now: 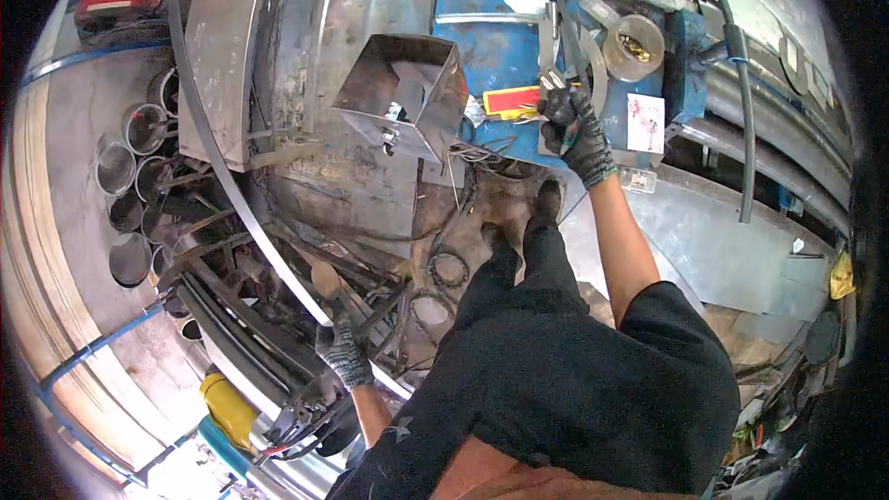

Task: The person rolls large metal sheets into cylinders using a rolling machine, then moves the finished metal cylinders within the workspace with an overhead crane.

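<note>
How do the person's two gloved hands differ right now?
The right hand reaches up to the blue workbench among metal tools, fingers curled around something small. The left hand hangs low beside the long curved metal strip, near the yellow object. Both wear dark knit gloves.

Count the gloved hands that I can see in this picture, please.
2. The right hand, in a dark glove, is over the blue workbench. The left hand, in a grey glove, is low down beside the long metal strip. None seems hidden.
</note>
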A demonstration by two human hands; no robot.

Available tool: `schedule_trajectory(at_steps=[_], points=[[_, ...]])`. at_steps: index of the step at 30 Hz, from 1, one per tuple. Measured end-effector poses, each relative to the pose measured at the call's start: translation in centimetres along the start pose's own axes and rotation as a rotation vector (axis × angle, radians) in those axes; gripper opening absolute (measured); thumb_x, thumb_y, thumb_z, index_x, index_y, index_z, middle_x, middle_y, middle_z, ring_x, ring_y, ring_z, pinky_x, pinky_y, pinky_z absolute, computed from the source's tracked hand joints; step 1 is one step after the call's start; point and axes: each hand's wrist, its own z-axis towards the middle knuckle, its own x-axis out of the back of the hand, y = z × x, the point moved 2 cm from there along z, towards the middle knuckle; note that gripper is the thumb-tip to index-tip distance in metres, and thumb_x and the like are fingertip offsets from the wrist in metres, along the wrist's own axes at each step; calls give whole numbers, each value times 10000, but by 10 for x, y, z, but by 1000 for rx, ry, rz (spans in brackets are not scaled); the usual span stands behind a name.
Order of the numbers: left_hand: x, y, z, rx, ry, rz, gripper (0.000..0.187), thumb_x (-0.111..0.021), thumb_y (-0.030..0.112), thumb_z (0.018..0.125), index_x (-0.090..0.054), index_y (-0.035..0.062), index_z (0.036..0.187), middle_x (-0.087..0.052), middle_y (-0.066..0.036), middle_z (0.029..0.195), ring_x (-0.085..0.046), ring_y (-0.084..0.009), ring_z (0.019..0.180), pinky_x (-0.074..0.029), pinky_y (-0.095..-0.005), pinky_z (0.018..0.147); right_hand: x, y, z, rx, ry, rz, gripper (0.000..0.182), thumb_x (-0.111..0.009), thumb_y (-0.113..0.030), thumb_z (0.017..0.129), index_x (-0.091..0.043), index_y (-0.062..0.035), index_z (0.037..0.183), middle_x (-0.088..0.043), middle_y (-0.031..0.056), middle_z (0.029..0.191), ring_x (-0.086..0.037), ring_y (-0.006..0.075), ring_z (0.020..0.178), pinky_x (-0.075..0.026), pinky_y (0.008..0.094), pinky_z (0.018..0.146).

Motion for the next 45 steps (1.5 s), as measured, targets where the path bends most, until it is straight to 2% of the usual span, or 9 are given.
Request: schedule_trajectory(at_steps=[2,8,15,19,20,25,36,41,45], points=[[-27,35,-1,-103,-70,-124,237,-763,121,876,-656,10,1056,-651,-23,788,-562,-125,610,-457,-289,530,-32,3,6,150,34,-1,574,-634,-610,907,-640,-126,1215,-713,104,1102,-713,271,848,-613,384,675],[-118,80,-7,-290,-582,-14,309,-763,74,823,-647,-25,1091,-681,-78,867,-606,-153,628,-489,-296,569,-204,-57,-91,167,-539,124,797,-589,-706,875,-540,-102,1393,-529,230,1436,-510,468,1310,-487,638,998],[-230,70,-44,-532,-1193,97,342,-811,243,813,-711,0,1030,-745,-127,904,-693,-197,811,-552,-350,755,-267,-89,-217,403,-888,343,878,-574,-742,826,-525,-56,1371,-531,181,1396,-479,370,1298,-331,555,1151],[-259,70,-81,-586,-1410,-45,333,-797,301,820,-720,12,968,-740,-154,856,-707,-228,780,-556,-377,739,-223,-104,-257,810,-349,106,834,-722,-521,726,-586,53,1315,-639,146,1237,-555,232,1070,-450,408,955],[-264,69,-93,-618,-1437,-12,330,-792,313,823,-721,15,946,-737,-157,840,-707,-233,769,-555,-385,735,-220,-105,-268,733,-602,10,822,-748,-477,710,-586,56,1315,-631,140,1206,-545,222,1016,-459,385,882],[-292,102,-164,-748,-1724,183,293,-826,305,821,-720,52,924,-746,-95,941,-672,-159,839,-540,-361,789,-223,-137,-344,1018,-432,-141,542,-734,-275,692,-607,26,1125,-612,130,1048,-537,194,730,-445,314,618],[-352,34,-308,-524,-2136,19,372,-744,305,928,-623,40,1160,-699,-117,989,-634,-184,921,-505,-343,869,-138,-173,-406,941,-55,-115,781,-651,-533,791,-522,114,1208,-567,58,808,-471,140,504,-411,272,456],[-350,44,-322,-1079,-2169,260,961,-734,652,787,-459,54,1486,-491,-243,1476,-480,-380,1369,-367,-418,1156,-90,-189,-416,796,142,-131,821,-513,-679,850,-578,53,1216,-631,102,829,-547,201,568,-441,320,515],[-430,-18,-254,-1143,-1944,417,836,-731,574,806,-536,34,1413,-569,-227,1396,-544,-368,1298,-405,-411,1121,-46,-163,-416,708,489,95,652,-574,-668,866,-664,-79,1131,-710,115,925,-663,263,702,-535,356,570]])
